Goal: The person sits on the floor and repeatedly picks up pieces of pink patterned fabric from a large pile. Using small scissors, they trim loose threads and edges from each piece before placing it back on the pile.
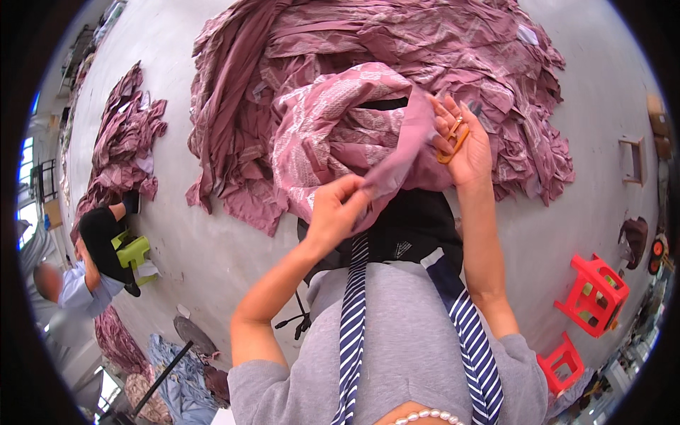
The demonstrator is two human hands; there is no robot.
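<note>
A pale grey concrete floor [212, 248] is seen, and most of its upper part is covered by a large heap of mauve fabric pieces [368, 49]. This heap is taken as the landmark. To the left of the heap, well apart from it, a smaller pile of the same mauve cloth [124, 134] is laid along the floor. Below that pile, further from the heap, a seated person [78, 276] in a light blue top is seen beside a green plastic stool [134, 251]. To the lower right of the heap, two red plastic stools [593, 294] are placed near the edge of the room, and a brown frame [632, 161] is set on the floor to the heap's right.

In front of the heap, a patterned mauve garment [333, 120] is held up, its bulk resting against the heap's near edge. A strip of this garment is pinched by the left hand [336, 209]: the thumb and forefinger are pressed together on the cloth, and the other fingers are curled in beneath. The right hand [464, 145] is raised just beside the garment's right edge, its fingers [446, 113] loosely spread and extended upward, touching the cloth. A small orange thread snip [452, 140] is lodged across this hand's palm, held there rather than gripped by the fingertips.
</note>
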